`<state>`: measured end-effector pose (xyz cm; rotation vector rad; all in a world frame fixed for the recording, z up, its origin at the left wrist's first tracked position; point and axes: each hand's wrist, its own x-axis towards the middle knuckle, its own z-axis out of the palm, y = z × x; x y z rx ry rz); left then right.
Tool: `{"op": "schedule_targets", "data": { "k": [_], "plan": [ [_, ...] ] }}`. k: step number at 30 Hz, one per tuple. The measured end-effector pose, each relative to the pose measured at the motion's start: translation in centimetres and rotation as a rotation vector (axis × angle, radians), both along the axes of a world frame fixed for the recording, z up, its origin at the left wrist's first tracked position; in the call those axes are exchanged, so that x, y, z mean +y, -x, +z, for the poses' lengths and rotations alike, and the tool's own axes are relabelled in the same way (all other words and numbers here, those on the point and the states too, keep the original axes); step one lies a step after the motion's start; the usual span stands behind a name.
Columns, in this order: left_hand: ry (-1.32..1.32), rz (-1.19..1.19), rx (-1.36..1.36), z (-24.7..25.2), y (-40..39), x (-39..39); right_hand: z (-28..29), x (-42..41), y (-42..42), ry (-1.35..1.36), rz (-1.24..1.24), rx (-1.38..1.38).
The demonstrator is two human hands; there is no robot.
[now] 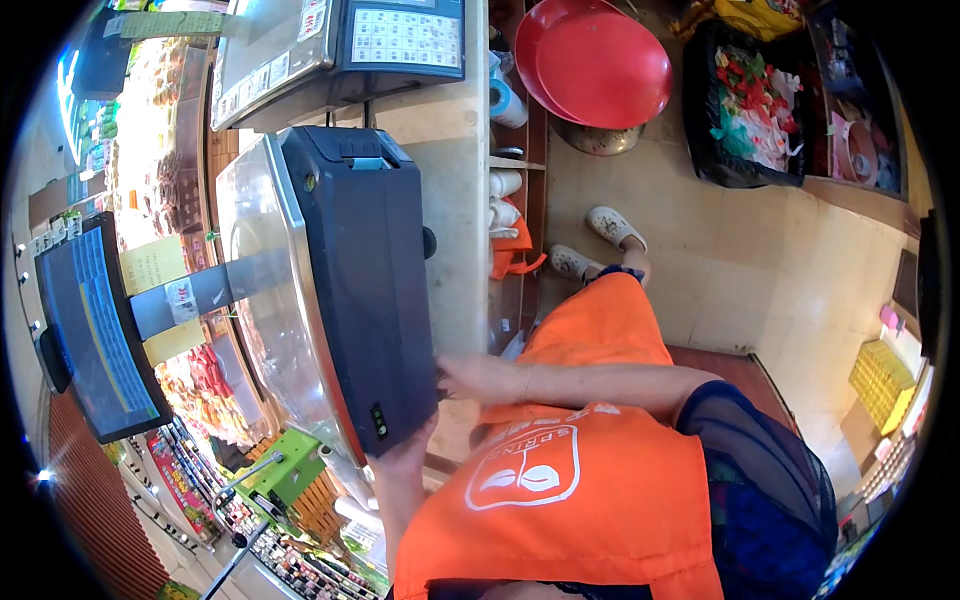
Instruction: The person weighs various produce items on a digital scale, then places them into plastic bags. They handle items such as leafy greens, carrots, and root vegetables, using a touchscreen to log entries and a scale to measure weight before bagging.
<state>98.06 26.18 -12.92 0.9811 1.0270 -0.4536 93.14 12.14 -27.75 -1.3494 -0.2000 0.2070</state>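
Observation:
A dark-cased electronic weighing scale [367, 292] rests on the pale counter, its metal platform [262, 247] under clear plastic. My left hand [409, 446] is cupped round the corner of its near end, with some fingers hidden by the casing. My right hand [480, 379], blurred, is at the scale's long side, fingertips curled against or close to its edge. Whether those fingertips grip anything is hidden. A small green-lit switch [379, 420] shows near my left hand. From the platform's far side a post [187, 292] carries a display screen [101, 326].
Another scale [397, 56] with a keypad stands on the counter [454, 195]. Below are shelves with plastic rolls [508, 105] and orange cloth [517, 240]. Red basins [600, 64] and a black-lined waste bin [757, 120] stand around the floor. A green metal device [281, 469] is at lower left.

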Motion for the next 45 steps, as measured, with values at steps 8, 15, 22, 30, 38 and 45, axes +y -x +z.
{"op": "schedule_targets", "data": {
  "k": [8, 15, 22, 30, 38, 45],
  "plan": [
    [-0.062, -0.045, 0.009, -0.2, 0.1, -0.2, -0.2, 1.6, 0.6, -0.516, -0.114, 0.187],
    [-0.031, -0.023, 0.007, -0.5, 0.0, 0.0, 1.1, 2.3, 1.3, -0.675, -0.198, 0.351],
    [-0.078, -0.160, -0.089, -1.3, 0.9, 0.3, 1.6, 2.9, 1.0, -0.625, -0.231, 0.542],
    [-0.056, -0.003, -0.019, -0.9, 1.0, -0.5, -0.6, -0.9, -1.6, -0.407, 0.171, 0.470],
    [-0.413, -0.668, -0.348, -0.7, 0.8, 0.5, -1.3, -2.4, -2.9, -0.553, 0.399, 0.425],
    [-0.190, -0.398, -0.143, -0.4, 0.1, -1.2, -1.5, -2.8, -2.5, -0.145, 0.178, -0.064]
  ]
}}
